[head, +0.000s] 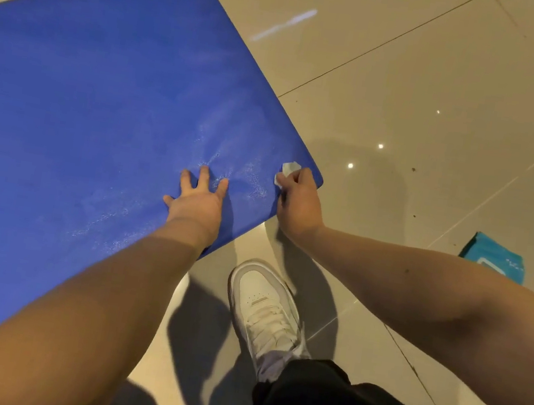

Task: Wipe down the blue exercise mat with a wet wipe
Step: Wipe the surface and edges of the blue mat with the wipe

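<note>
On beige tiled floor (409, 119): blue mat (85, 88); left hand (198, 197) flat, right hand (297, 200) gripping wipe (288, 168).

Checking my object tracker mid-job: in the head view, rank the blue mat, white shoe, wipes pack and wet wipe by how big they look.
Largest to smallest:
1. blue mat
2. white shoe
3. wipes pack
4. wet wipe
The wet wipe is mostly hidden in the right hand, so only its visible part is ranked.

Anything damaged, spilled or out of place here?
The mat shows pale, speckled patches between the left hand and the wipe, perhaps wear or wetness. A few dark specks dot the floor to its right. Nothing else stands out.
</note>
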### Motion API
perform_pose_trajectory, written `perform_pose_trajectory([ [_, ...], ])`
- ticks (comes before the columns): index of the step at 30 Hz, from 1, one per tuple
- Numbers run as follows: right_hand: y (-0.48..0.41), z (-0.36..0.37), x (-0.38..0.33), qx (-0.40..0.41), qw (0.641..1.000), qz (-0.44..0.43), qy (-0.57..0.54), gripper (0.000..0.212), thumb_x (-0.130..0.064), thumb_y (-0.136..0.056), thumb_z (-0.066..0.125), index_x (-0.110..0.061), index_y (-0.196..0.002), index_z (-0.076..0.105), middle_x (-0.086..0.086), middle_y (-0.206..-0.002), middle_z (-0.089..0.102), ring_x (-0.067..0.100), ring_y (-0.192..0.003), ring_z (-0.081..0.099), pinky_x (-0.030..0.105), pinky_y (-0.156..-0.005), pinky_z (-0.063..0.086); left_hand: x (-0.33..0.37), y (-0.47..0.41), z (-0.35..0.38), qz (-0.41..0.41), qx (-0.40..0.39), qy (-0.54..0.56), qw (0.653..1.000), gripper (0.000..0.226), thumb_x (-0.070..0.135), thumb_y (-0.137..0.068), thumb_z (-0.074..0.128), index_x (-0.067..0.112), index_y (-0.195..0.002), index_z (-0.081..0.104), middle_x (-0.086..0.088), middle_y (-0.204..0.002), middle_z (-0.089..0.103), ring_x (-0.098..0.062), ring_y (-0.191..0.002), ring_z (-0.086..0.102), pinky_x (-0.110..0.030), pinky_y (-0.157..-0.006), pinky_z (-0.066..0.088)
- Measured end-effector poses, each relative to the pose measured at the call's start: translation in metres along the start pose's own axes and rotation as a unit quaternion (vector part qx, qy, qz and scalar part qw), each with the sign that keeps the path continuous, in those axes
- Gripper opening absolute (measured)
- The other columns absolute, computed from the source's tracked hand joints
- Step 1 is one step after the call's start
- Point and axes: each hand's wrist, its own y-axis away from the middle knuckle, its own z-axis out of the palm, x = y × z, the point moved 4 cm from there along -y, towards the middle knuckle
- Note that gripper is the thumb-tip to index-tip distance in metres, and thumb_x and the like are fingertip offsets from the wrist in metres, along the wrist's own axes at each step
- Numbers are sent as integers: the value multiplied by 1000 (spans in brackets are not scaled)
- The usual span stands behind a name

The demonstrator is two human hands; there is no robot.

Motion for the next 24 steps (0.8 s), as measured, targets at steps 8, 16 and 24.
perform_pose_trajectory([
  [8, -13, -7, 26, -36, 991, -87, 91, 12, -25, -95, 60, -20, -105, 55, -3, -100, 51, 15, -88, 53, 28, -79, 45, 2, 3, -8, -9, -2, 42, 999, 98, 51, -86, 69, 31, -161, 9, -3, -166, -10, -41, -151, -9, -56, -99, 51],
  [16, -39, -37, 27, -27, 984, -82, 157, 20, -13, -95, 57, -12, -110, 70, 9, -111, 56, 24, -91, 56, 36, -82, 48, 7, 10, -3, -18, 19, 11, 1000, 103, 60, -89, 66, 32, -162, -1, -4, -168, -17, -41, -153, -12, -48, -92, 54],
  [24, -20, -17, 11, -4, 999, 11, 39, 13, -13, -96, 54, -10, -98, 67, 4, -104, 58, 24, -99, 60, 27, -84, 44, 10, 11, -4, -21, 30, 7, 999, 103, 60, -89, 66, 32, -162, -1, -5, -168, -17, -42, -153, -11, -50, -98, 53],
])
